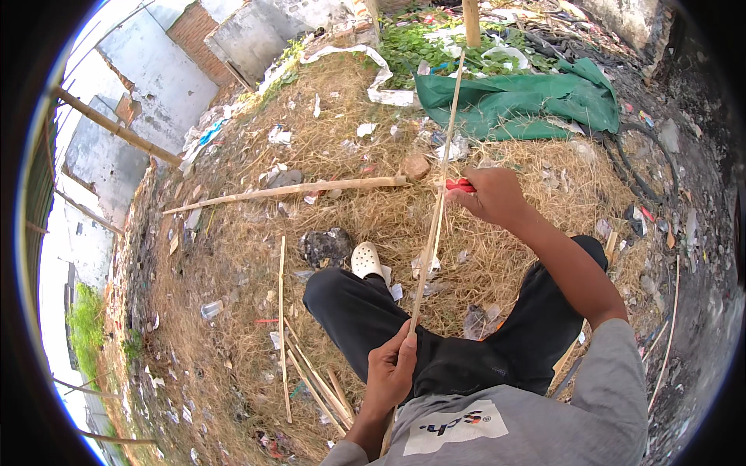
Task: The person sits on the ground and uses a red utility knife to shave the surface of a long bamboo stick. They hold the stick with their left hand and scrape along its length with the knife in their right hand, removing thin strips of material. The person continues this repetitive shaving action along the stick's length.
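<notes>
Outward, bamboo strip [429, 260] from gripping left hand [390, 371] passes right hand [495, 196] (clutching red tool [462, 186]).

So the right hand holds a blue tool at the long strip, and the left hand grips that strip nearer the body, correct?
Not quite: the tool in the right hand is red, not blue, as the head view shows; the rest stands.

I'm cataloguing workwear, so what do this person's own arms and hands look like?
The left hand and right hand are ungloved, with no watch or bracelet visible. The right forearm is bare up to a loose grey fabric sleeve ending near the elbow.
</notes>
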Tool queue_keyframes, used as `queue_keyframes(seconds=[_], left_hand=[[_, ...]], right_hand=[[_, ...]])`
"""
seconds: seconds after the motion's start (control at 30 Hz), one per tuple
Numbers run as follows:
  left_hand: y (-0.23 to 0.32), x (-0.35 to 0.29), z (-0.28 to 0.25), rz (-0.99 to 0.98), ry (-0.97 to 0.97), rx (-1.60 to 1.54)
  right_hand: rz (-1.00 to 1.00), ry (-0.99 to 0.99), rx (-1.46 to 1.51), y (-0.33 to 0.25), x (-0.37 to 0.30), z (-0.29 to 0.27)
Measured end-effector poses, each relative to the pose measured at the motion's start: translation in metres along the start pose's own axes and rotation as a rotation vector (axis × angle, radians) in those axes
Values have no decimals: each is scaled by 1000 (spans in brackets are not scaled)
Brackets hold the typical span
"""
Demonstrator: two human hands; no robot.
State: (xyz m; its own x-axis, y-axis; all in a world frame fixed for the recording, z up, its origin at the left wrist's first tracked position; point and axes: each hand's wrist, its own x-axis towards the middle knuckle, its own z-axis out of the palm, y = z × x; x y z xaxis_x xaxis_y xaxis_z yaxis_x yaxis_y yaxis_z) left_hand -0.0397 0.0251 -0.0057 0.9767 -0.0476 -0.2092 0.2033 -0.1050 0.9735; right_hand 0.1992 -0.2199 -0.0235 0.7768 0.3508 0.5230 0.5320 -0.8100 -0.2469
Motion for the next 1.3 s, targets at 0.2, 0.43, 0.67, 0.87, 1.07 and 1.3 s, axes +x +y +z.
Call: queue_keyframes(seconds=[0.2, 0.43, 0.67, 0.87, 1.07, 1.3], left_hand=[[-2, -14, 4, -55, -57, 36], [-11, -31, -5, -254, -119, -132], [4, 26, -14, -124, -137, -263], [-1, 39, -6, -123, -96, -314], [14, 39, 3, -133, -116, -284], [17, 40, 5, -132, -124, -305]], right_hand=[[131, -8, -223, 56, 18, 6], [795, -36, -89, 162, 20, -31], [391, -203, 158, 31, 3, -25], [-43, -319, 173, -64, -27, -23], [-107, -107, 106, -58, -23, -6], [-188, -94, 80, -67, -27, -6]])
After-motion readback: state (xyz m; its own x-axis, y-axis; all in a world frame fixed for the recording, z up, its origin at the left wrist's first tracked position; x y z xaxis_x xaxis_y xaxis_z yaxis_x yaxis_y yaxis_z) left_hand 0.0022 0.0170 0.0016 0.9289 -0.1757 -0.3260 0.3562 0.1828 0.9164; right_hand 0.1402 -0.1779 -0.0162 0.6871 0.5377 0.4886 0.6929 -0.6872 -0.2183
